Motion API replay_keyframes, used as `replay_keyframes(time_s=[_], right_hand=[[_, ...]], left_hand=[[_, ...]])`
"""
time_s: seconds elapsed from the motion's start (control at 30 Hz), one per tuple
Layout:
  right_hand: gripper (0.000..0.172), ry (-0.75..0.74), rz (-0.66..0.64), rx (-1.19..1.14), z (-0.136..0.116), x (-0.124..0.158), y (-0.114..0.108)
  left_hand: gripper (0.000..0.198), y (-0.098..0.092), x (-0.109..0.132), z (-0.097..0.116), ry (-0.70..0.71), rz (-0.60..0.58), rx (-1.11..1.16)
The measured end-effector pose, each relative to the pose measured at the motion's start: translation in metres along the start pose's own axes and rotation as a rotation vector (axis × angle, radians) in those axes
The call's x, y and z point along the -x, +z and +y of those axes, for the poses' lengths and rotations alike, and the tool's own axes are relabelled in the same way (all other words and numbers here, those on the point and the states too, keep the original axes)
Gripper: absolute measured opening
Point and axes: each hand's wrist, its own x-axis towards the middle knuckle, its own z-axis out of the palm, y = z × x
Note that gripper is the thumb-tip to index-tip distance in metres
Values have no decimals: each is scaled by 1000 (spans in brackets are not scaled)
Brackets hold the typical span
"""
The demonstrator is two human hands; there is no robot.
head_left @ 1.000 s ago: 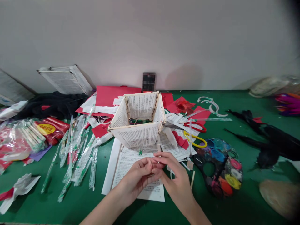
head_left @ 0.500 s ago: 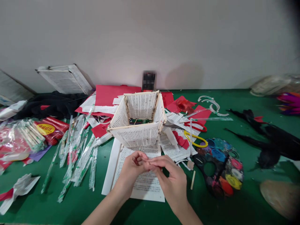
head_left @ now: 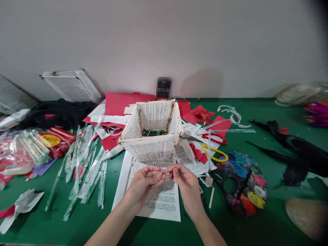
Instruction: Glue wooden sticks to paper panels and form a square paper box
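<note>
My left hand (head_left: 148,181) and my right hand (head_left: 183,177) meet fingertip to fingertip above a printed sheet (head_left: 164,208). Both are closed in a pinch; a tiny pale bit shows between the fingertips, too small to name. Just beyond them stands an open-topped box (head_left: 151,147) made of printed paper panels edged with thin sticks, wider at its top than its bottom. A short wooden stick (head_left: 211,197) lies to the right of my right hand. The box touches neither hand.
Plastic-wrapped sticks (head_left: 88,171) and a glue bottle (head_left: 112,152) lie at left. On the right are scissors with red handles (head_left: 214,138), a yellow-handled pair (head_left: 215,155) and a paint palette (head_left: 247,184). Red paper (head_left: 128,104) and a framed paper panel (head_left: 66,85) stand behind.
My fingertips have drawn slightly apart, and the right hand has turned so its fingers pinch higher up. The tiny pale bit now shows between them. The box has stayed in place.
</note>
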Motion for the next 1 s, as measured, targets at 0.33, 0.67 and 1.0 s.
replay_keyframes(time_s=[0.33,0.67,1.0], right_hand=[[38,60,-77,-67,4,-15,1],[30,194,-177,91,-1,-22,-9],[15,165,-440,202,-6,-16,-16]], left_hand=[[34,-10,-4,5,-89,-204,42],[34,-17,6,27,-66,-468,-174],[33,-26,11,39,-47,-505,-493]])
